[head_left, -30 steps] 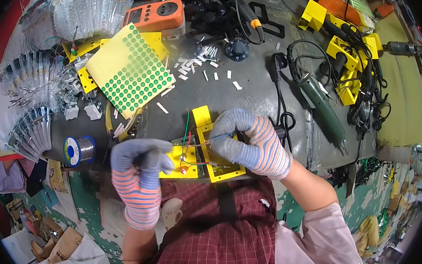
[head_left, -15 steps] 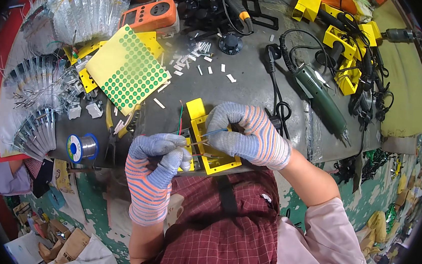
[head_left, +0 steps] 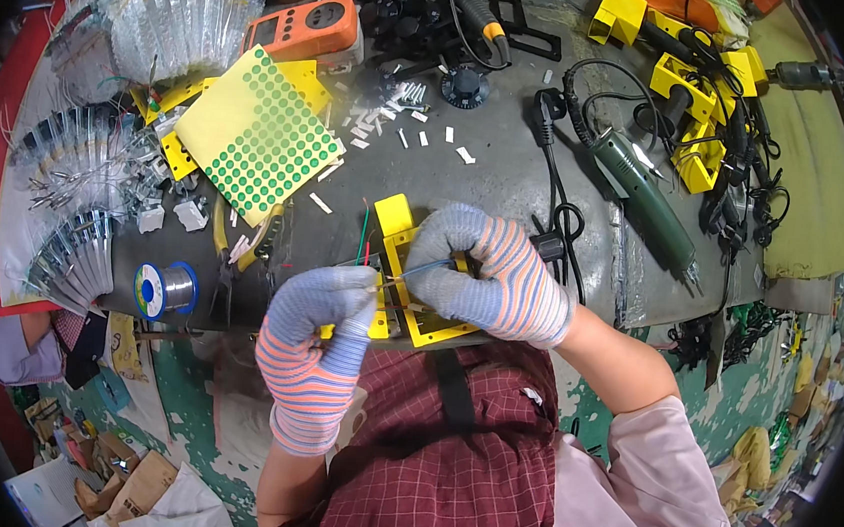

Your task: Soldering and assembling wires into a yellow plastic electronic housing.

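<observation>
Both hands wear grey gloves with orange and blue stripes and meet over a yellow box-like housing (head_left: 396,213) at the table's front edge. My right hand (head_left: 489,277) is closed, pinching a thin blue wire (head_left: 426,268) between thumb and fingers. At the wire's left end, my left hand (head_left: 321,327) pinches with thumb and forefinger; its fingertips partly hide the bare-looking end. A green wire (head_left: 362,233) and a short red one stand up from the housing just behind the left hand. The gloves cover much of the housing.
Left of the hands lie a solder spool (head_left: 167,291), pliers (head_left: 222,236) and a yellow sheet of green round stickers (head_left: 252,138). Behind stands an orange multimeter (head_left: 307,28). To the right are a green rotary tool (head_left: 645,203), black cords (head_left: 554,175) and several yellow housings (head_left: 698,152).
My left hand's fingers have shifted slightly right and come closer to the right hand, now at the wire's end. My right hand has barely moved, still pinching the blue wire.
</observation>
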`<state>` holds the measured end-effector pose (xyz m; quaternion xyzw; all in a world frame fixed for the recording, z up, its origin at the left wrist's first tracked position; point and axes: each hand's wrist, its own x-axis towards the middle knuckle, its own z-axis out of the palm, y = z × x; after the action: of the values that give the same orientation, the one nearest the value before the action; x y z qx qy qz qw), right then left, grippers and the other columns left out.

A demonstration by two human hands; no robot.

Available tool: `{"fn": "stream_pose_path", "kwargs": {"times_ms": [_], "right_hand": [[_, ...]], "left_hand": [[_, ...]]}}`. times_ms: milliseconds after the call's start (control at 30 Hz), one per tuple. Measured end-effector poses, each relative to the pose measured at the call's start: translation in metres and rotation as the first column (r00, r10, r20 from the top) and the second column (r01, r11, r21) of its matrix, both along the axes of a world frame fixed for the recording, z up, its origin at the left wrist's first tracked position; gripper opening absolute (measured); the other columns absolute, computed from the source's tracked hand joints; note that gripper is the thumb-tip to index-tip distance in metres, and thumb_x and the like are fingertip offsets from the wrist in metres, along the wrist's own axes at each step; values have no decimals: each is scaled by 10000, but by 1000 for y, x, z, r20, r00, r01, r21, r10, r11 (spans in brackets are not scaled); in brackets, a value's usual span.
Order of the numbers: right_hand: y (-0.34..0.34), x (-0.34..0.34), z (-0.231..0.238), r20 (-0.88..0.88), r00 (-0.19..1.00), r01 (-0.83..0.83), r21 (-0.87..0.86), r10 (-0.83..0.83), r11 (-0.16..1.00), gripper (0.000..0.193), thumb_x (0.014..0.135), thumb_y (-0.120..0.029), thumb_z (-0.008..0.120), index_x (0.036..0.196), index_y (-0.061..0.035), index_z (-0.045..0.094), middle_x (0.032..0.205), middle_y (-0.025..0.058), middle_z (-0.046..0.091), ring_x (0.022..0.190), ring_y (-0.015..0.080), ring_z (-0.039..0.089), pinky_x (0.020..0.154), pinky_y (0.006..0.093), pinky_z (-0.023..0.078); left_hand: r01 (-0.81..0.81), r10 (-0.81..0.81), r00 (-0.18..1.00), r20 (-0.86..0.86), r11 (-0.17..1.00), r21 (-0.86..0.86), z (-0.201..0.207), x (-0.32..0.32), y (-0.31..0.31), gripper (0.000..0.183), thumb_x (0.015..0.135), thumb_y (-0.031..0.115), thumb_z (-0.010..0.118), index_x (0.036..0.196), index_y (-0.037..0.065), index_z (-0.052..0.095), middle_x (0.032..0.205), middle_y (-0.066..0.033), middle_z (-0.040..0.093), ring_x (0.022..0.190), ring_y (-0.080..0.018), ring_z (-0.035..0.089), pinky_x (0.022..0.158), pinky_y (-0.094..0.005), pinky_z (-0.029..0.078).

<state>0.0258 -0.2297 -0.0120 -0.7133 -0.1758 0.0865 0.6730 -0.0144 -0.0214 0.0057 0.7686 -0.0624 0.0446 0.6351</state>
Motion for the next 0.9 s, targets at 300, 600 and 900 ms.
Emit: {"fn": "stream_pose_path", "kwargs": {"times_ms": [300, 600, 900], "right_hand": [[3, -6, 4, -44, 996, 80, 66, -77, 995, 129, 854, -105, 645, 959, -30, 634, 852, 124, 637, 837, 309, 630, 788, 401, 489], [-8, -13, 1, -169, 982, 112, 189, -80, 976, 114, 881, -82, 619, 975, -41, 569, 880, 35, 559, 828, 128, 544, 794, 298, 468], [-9, 2, -3, 365, 931, 44, -194, 31, 980, 232, 835, -277, 723, 936, -68, 710, 801, 111, 667, 756, 299, 642, 736, 401, 481]], "left_hand": [[28, -240, 886, 397, 882, 471, 7, 21, -8, 226, 763, -17, 776, 950, 85, 702, 944, -70, 712, 888, -267, 659, 828, -387, 521], [118, -117, 993, -17, 989, 85, 11, 22, 1, 324, 864, 101, 766, 1159, 60, 636, 971, -75, 624, 813, -182, 579, 752, -300, 487], [85, -177, 949, 262, 941, 326, 18, 32, -10, 60, 872, 33, 679, 896, 38, 625, 820, -80, 572, 724, -219, 569, 687, -326, 470]]}}
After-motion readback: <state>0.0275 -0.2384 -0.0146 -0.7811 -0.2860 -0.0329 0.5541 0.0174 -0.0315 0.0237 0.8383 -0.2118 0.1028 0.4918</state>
